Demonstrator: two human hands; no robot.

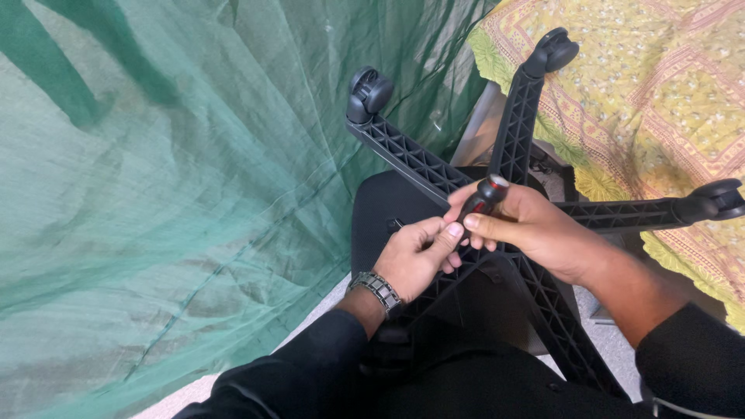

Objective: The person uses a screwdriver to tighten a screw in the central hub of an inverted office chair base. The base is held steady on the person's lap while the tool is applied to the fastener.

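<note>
Green netting (155, 155) behind, right hand (535, 229) clamped on screwdriver (483, 198), left hand (415, 260) curled around its lower end

Soft, even light fills the head view, bright on the green netting (155, 194) and the yellow patterned cloth (660, 85). Shadows are faint, focus sharp, and the black chair base (411, 159) loses detail.

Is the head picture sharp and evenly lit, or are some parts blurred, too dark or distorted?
Head view: light is soft and even, no hard shadows or glare. Both hands, left hand and right hand, and the red-and-black tool handle look sharp. The black chair base keeps its rib detail, but the dark sleeves lose detail. The green net looks slightly soft at the edges, with mild wide-angle stretching.
</note>
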